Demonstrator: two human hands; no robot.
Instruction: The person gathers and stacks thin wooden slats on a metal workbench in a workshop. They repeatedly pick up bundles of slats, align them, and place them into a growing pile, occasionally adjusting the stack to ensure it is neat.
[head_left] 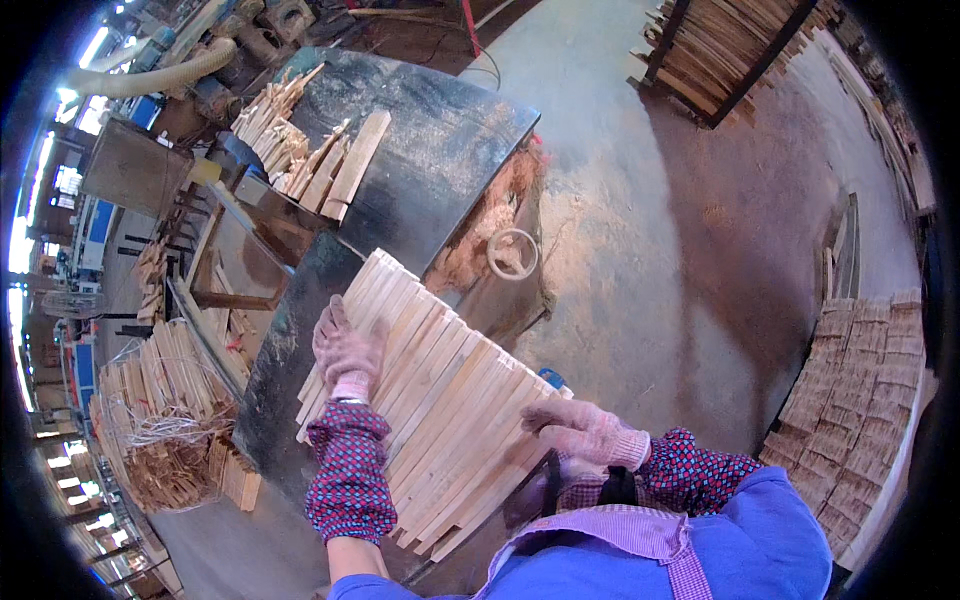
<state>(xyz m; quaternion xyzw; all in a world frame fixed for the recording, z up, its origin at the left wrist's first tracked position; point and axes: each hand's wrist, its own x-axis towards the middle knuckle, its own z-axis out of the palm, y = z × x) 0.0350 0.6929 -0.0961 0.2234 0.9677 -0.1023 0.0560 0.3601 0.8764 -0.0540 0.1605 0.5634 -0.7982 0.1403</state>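
Note:
A row of pale wooden strips (pixel 435 375) lies side by side on the dark machine table (pixel 290 355) in front of me, their ends slightly uneven. My left hand (pixel 350 345), in a pinkish knit glove, rests on the left side of the row with its fingers stretched forward. At the row's right edge is my right hand (pixel 585 432), gloved alike, with its fingers extended toward the outermost strip. Its fingertips meet or overlap that strip; whether they press on it I cannot tell. Neither hand is closed around a strip.
Rough offcuts (pixel 290 150) and a few boards lie on the far black tabletop (pixel 420 140). A handwheel (pixel 512 254) sticks out beside sawdust. Bundled wood scraps (pixel 165 420) stand at left, stacked wood blocks (pixel 850 400) at right, and a loaded rack (pixel 725 50) at far right.

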